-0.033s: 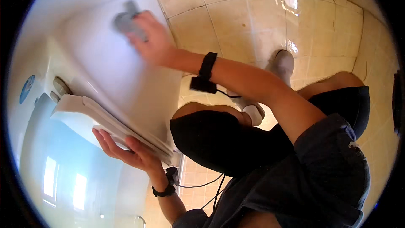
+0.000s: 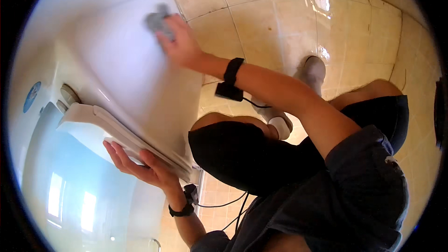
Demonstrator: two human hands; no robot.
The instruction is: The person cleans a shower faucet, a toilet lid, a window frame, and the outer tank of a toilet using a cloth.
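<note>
My right hand (image 2: 183, 42) is closed around a bunched grey cloth (image 2: 157, 22), blurred by motion, against a smooth white surface (image 2: 126, 60) near its far right edge. My left hand (image 2: 144, 165) lies with its fingers stretched along a white, thick-edged hinged panel (image 2: 93, 122), which looks like a toilet seat or lid. Its thumb is apart from the other fingers and rests near the panel's edge. Beside the panel's far end are rounded beige hinge caps (image 2: 70, 94). What lies behind the palm is hidden.
A glossy pale-blue surface (image 2: 70, 172) with window reflections fills the lower left. A round blue sticker (image 2: 32, 97) is on the white part at far left. Beige floor tiles (image 2: 275, 28) stretch to the right, with my shoe (image 2: 313, 71) on them. Thin black cables (image 2: 219, 205) hang by my left wrist.
My right hand has slid a little to the right with the grey cloth, toward the edge of the white surface. My left hand is nearly still.
</note>
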